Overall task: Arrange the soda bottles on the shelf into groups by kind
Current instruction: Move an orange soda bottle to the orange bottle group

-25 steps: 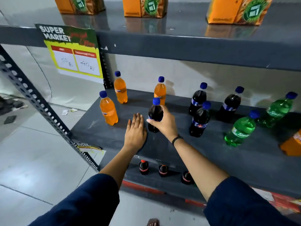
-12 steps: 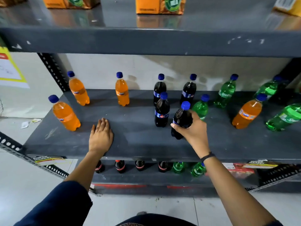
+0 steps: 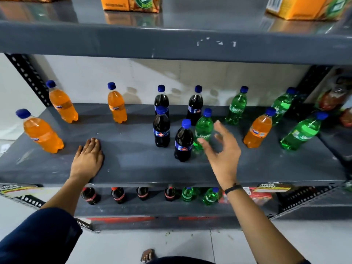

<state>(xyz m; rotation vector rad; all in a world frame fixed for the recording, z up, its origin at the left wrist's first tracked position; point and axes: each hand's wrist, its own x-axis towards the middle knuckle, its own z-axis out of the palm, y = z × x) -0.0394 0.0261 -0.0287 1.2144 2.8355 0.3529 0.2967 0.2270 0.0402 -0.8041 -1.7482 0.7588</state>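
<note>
Sorting is partly done, judging by layout. On the shelf (image 3: 133, 164), three orange bottles sit toward the left end: one at the front-left (image 3: 42, 135), one at the back-left corner (image 3: 63, 106), one further along the back (image 3: 117, 107). Four dark cola bottles cluster mid-shelf: two at the back (image 3: 161, 100) (image 3: 195, 107), one in front of them (image 3: 161, 130), and the nearest cola bottle (image 3: 183, 143) closest to the front edge. Green bottles fill the right half, but one green bottle (image 3: 203, 130) stands touching or just beside the nearest cola bottle, and a stray orange bottle (image 3: 258, 131) sits among the greens at the right. Left hand (image 3: 87, 161) lies flat, palm down, on the shelf near the front edge, holding nothing. Right hand (image 3: 223, 149) hovers just right of that green bottle, fingers spread, gripping nothing. Remaining, likely: stray orange goes left, the green by the colas goes right, then spacing gets tightened.
</note>
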